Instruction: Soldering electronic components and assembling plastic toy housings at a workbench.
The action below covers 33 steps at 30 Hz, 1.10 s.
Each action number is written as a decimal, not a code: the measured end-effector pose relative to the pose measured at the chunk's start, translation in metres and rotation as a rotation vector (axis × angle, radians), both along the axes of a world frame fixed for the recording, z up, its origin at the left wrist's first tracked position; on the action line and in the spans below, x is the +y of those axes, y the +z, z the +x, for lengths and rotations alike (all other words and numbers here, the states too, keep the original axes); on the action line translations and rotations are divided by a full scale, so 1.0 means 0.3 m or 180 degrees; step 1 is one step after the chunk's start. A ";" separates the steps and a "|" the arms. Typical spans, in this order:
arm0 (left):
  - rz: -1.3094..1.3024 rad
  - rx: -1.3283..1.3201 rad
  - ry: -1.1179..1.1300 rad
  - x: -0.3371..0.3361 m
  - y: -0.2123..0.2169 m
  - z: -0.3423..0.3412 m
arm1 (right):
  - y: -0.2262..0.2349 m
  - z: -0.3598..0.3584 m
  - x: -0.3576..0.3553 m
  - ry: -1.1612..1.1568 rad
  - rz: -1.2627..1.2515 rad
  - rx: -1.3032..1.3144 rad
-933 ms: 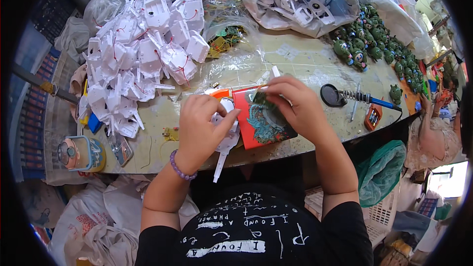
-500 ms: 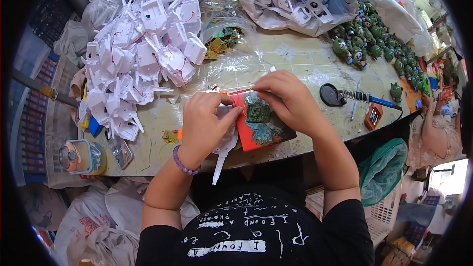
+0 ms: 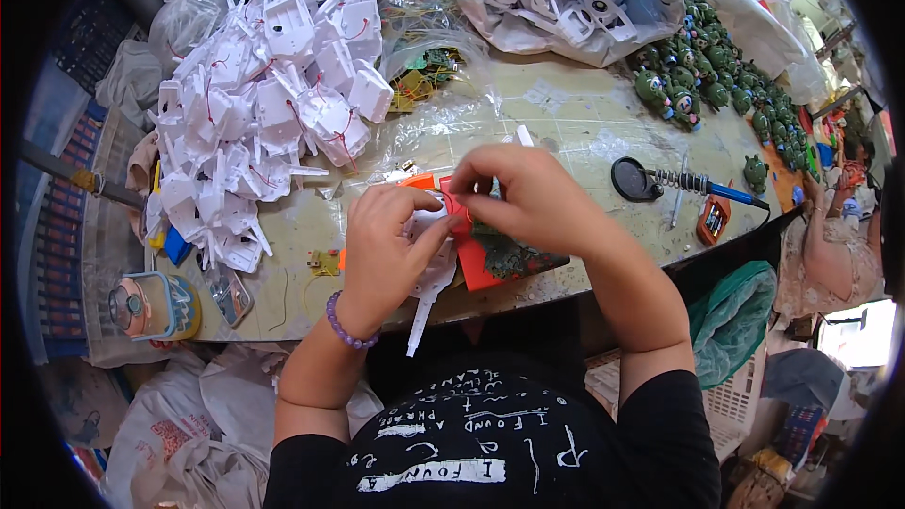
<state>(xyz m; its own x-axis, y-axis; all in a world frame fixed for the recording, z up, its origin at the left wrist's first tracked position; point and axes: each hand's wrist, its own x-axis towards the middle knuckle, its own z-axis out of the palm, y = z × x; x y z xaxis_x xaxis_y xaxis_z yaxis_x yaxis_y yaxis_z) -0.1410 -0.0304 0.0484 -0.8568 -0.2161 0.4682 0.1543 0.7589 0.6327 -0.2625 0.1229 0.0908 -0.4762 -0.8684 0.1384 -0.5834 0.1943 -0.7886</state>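
— Where is the white part [image 3: 426, 273]?

— In the left hand [image 3: 382, 250], fingers curled round it, above the table's [image 3: 566, 123] near edge; its thin stem points down past the edge.

— And the right hand [image 3: 523, 198]?

— Fingertips pinched together at the top of the part, touching it. What they pinch is too small to tell.

— What lies beneath?

— A red tray [image 3: 490, 259] holding a green figure. A heap of white parts [image 3: 264, 113] sits left; a soldering iron [image 3: 698, 187] lies right.
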 end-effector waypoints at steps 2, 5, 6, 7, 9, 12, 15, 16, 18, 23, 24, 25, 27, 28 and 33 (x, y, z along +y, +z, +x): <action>0.0142 0.0026 -0.0044 -0.006 -0.009 0.007 | 0.006 0.062 0.035 -0.0141 -0.0183 0.0722; 0.0522 0.0030 -0.0110 -0.006 -0.015 0.024 | -0.045 0.144 0.071 -0.0159 -0.0648 0.1167; 0.0529 0.0027 -0.0115 -0.007 -0.023 0.022 | -0.059 0.168 0.084 -0.0206 -0.0641 0.1248; 0.0800 -0.0105 -0.0141 -0.005 -0.034 0.021 | -0.070 0.193 0.094 -0.0214 -0.0635 0.1244; 0.1072 -0.0248 -0.0169 0.000 -0.038 0.017 | -0.092 0.237 0.104 -0.0436 -0.0721 0.1489; 0.0895 -0.0415 -0.0242 0.013 -0.022 0.002 | -0.117 0.264 0.100 -0.0390 -0.0672 0.1779; 0.1138 -0.0695 0.0002 0.030 -0.016 -0.004 | -0.131 0.276 0.093 -0.0216 -0.0535 0.1864; 0.0896 -0.0456 -0.0006 0.032 -0.017 -0.004 | -0.138 0.277 0.088 -0.0172 -0.0667 0.1774; 0.0651 -0.0223 -0.0022 0.034 -0.022 -0.006 | -0.140 0.269 0.094 -0.0139 -0.0799 0.1680; 0.0739 0.0048 -0.0254 0.026 -0.040 0.009 | -0.134 0.153 0.108 -0.1144 -0.1012 0.1675; 0.0733 0.0045 -0.0272 0.026 -0.038 0.010 | -0.131 0.140 0.102 -0.1170 -0.0897 0.1555; 0.0736 0.0022 -0.0296 0.025 -0.037 0.012 | -0.126 0.132 0.090 -0.1181 -0.0903 0.1555; 0.0731 -0.0002 -0.0325 0.028 -0.035 0.014 | -0.114 0.127 0.063 -0.1239 -0.0711 0.1678; 0.0852 -0.0033 -0.0261 0.034 -0.033 0.014 | -0.120 0.126 0.058 -0.1203 -0.0630 0.1530; 0.1002 0.0134 -0.0205 0.036 -0.044 0.010 | -0.116 0.123 0.066 -0.0988 -0.0723 0.1122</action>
<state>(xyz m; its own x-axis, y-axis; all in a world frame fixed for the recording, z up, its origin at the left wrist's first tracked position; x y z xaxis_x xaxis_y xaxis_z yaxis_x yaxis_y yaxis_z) -0.1380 -0.0197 0.0353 -0.8547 -0.3020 0.4222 0.2266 0.5148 0.8269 -0.2255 0.1428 0.0561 -0.5970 -0.6232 0.5052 -0.7632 0.2470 -0.5971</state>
